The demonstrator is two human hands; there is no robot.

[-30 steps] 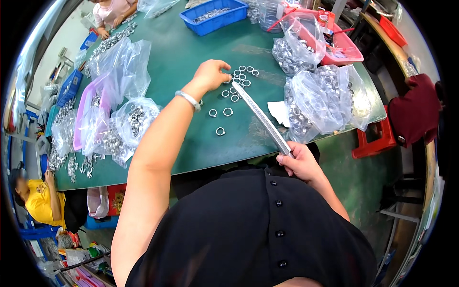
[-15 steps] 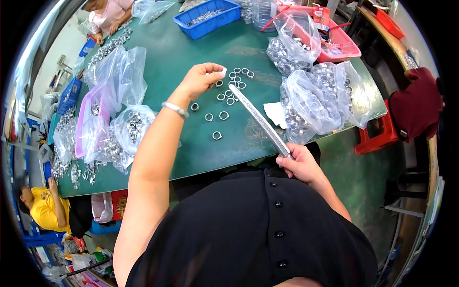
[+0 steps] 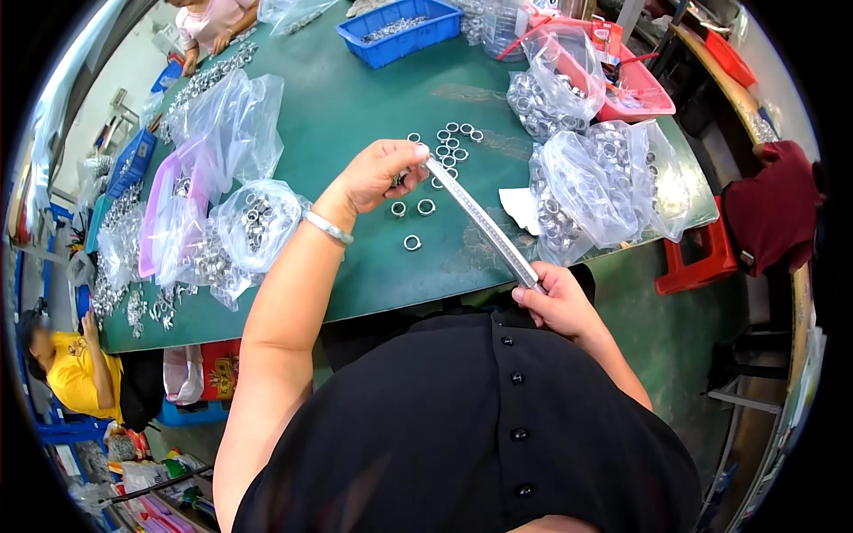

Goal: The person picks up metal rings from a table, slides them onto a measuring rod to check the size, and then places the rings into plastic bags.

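Note:
In my right hand (image 3: 555, 302) is a long silver, tapered stick with graduation marks (image 3: 484, 222), which looks like a ring mandrel. It slants up and left across the table. My left hand (image 3: 380, 175) is pinched beside the stick's narrow far tip. A small white bit shows at the left fingertips; I cannot tell whether it is a finger cover or a held thing. Several loose silver rings (image 3: 426, 207) lie around the left hand. More rings (image 3: 459, 154) cluster just beyond the tip, partly hidden by it.
Bags of rings stand on the right (image 3: 591, 186) and left (image 3: 258, 226) of the green table (image 3: 355, 98). A blue bin (image 3: 400, 34) and a pink basket (image 3: 644, 93) are at the back. White paper (image 3: 519, 210) lies right of the stick. Two people sit at the left.
My left hand has come down and slightly right, from above the rings to the stick's tip. My right hand keeps its hold on the stick. The whole view has shifted slightly.

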